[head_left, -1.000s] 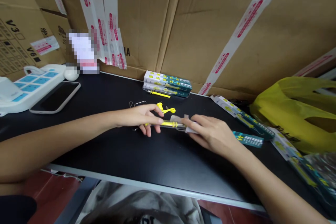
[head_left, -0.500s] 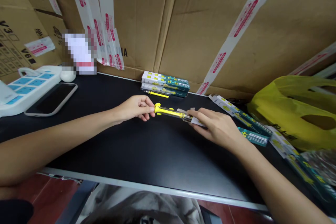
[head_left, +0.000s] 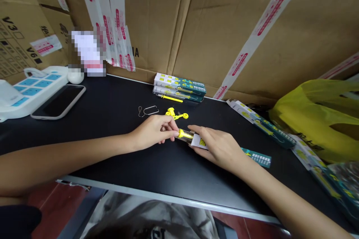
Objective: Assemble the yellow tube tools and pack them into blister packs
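My left hand (head_left: pixel 157 130) pinches the yellow end of a clear tube (head_left: pixel 185 134) above the black table. The tube's other end is inside a white and green box (head_left: pixel 199 140), and my right hand (head_left: pixel 220 143) is closed around that box. Just behind my left fingers lie yellow plastic parts (head_left: pixel 171 111), with a small spring beside them. Bent metal wires (head_left: pixel 150 110) rest to their left. Farther back, a thin yellow rod (head_left: pixel 172 99) lies against stacked boxes (head_left: pixel 179 86).
A phone (head_left: pixel 58 101) and a white power strip (head_left: pixel 36 89) are at the left. More boxes (head_left: pixel 262 123) and a yellow plastic bag (head_left: pixel 308 119) stand at the right. Cardboard (head_left: pixel 151 18) rises behind the black table (head_left: pixel 126 168).
The tube is now mostly inside the box, and both hands are nearer each other and lower. Yellow parts and wires behind my left hand now show more fully. The view has shifted slightly.
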### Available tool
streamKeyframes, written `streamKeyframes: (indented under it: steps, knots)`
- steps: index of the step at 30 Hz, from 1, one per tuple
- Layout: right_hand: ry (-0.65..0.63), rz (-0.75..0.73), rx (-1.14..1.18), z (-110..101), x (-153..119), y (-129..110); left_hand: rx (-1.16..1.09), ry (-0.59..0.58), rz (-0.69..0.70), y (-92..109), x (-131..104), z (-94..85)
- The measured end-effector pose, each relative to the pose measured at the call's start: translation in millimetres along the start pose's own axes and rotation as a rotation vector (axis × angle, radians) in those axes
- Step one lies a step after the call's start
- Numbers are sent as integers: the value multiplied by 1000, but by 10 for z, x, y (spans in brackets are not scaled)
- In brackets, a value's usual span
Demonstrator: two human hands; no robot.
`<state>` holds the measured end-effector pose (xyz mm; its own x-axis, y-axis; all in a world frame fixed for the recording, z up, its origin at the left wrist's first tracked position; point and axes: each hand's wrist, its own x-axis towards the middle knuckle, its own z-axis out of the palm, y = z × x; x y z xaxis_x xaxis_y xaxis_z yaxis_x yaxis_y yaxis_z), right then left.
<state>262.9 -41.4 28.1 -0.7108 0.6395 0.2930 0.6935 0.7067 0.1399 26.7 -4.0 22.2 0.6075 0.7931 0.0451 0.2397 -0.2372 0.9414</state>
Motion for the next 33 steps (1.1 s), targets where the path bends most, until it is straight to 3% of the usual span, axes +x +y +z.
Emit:
streamKeyframes:
  steps: [12,22,29,33]
  knots:
    - [47,-27,39,58,4,-123,103,-40,106,-28,-28,112]
    - [-10,-42,42,22,14,-144,102,-43,89,-19,-49,145]
    - [5,-53,-11,-1,-1,-93,-16,-54,-59,-43,-40,141]
    - [-12,-60,-12,-10,8,-106,79,-84,32,-32,-48,125]
